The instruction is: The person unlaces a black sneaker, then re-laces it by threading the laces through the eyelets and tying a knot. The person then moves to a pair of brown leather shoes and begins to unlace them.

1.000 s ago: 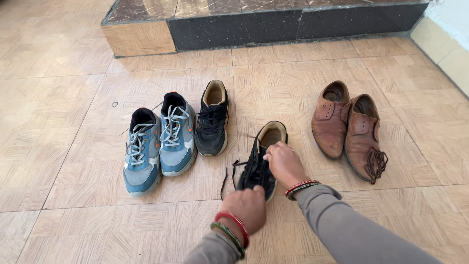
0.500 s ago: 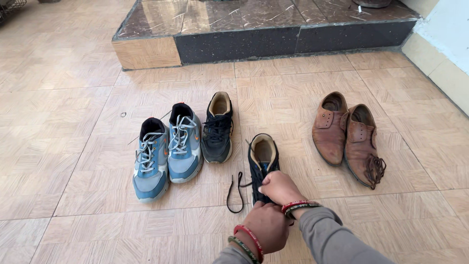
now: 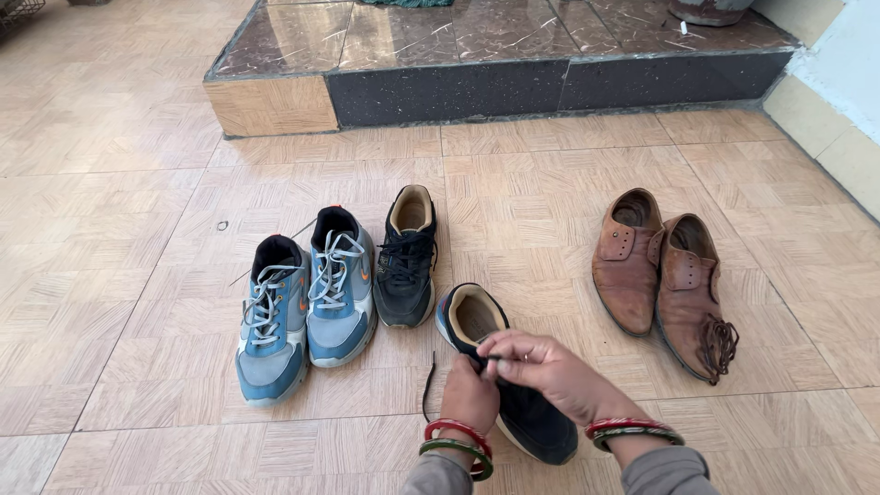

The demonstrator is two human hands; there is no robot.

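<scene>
A black sneaker with a tan lining [image 3: 513,385] lies on the tiled floor right in front of me, toe pointing toward me. My left hand [image 3: 469,396] rests on its upper and pinches the black lace. My right hand [image 3: 548,368] grips the lace too, fingers closed over the tongue. A loose end of the lace [image 3: 429,390] trails on the floor to the left. Its matching black sneaker [image 3: 406,257] stands further off, beside a pair of blue and grey sneakers [image 3: 302,302].
A pair of brown leather shoes [image 3: 662,275] sits to the right, one with a bundled lace on its toe. A dark stone step [image 3: 486,82] runs across the back. A pale wall [image 3: 830,101] borders the right side. A small ring [image 3: 221,225] lies on the floor at left.
The black sneaker has been pulled closer to me and turned slightly. Both hands have come together over its tongue on the lace. The view has tilted down a little.
</scene>
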